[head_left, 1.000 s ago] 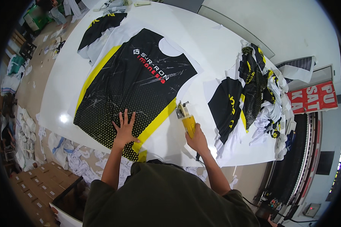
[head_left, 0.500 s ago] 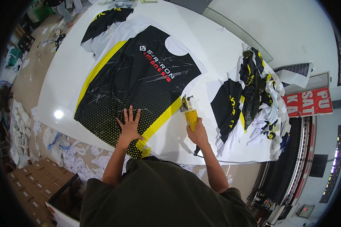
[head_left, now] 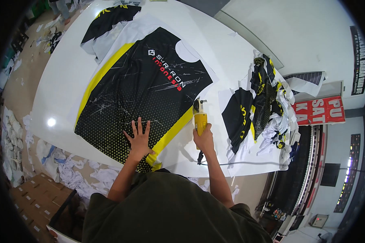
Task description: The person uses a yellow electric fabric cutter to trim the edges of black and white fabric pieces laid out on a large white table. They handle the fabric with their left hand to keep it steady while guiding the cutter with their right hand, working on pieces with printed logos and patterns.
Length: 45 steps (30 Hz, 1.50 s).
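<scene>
A black printed jersey panel point(head_left: 138, 85) with yellow side bands and a dotted lower part lies spread on the white table point(head_left: 52, 97). My left hand point(head_left: 139, 139) rests flat on its lower edge, fingers spread. My right hand point(head_left: 203, 138) is wrapped round the yellow body of an electric fabric cutter point(head_left: 200, 119). The cutter's metal head is at the panel's right edge, by the upper end of the right yellow band. Its cable trails right across the table. Whether the blade touches the cloth I cannot tell.
Heaped cut pieces in black, yellow and white point(head_left: 267, 105) lie at the table's right. Another black and yellow piece point(head_left: 109, 22) lies at the far left. White scraps point(head_left: 77, 170) cover the floor beside cardboard boxes point(head_left: 36, 202). A large printer point(head_left: 308, 174) stands to the right.
The cutter has turned more upright, its head staying by the panel's right edge. My right hand has shifted slightly left and nearer the far side. My left hand stays on the panel.
</scene>
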Each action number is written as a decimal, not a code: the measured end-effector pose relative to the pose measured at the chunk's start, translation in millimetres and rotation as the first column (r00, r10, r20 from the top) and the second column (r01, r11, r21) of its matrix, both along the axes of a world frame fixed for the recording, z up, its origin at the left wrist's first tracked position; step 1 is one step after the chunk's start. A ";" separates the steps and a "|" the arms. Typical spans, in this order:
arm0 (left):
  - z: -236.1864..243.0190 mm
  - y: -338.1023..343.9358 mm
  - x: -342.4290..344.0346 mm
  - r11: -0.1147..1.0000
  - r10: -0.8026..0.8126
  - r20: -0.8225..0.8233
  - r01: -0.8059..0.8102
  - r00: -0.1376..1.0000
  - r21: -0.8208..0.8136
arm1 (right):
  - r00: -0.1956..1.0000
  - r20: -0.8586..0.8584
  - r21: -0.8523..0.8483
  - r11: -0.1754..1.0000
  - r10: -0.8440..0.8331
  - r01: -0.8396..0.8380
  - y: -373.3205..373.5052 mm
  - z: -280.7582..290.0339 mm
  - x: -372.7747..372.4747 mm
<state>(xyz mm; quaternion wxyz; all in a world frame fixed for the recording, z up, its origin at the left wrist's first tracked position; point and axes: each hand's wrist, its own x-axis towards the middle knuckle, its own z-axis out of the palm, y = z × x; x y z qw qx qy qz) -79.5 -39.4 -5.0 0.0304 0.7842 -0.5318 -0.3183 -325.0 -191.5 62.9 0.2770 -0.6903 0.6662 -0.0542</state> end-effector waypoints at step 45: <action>3.4 -2.8 1.2 0.999 0.034 0.008 -0.034 0.999 -0.024 | 0.932 -0.050 -0.166 0.923 -0.359 0.347 -160.5 -39.9 53.4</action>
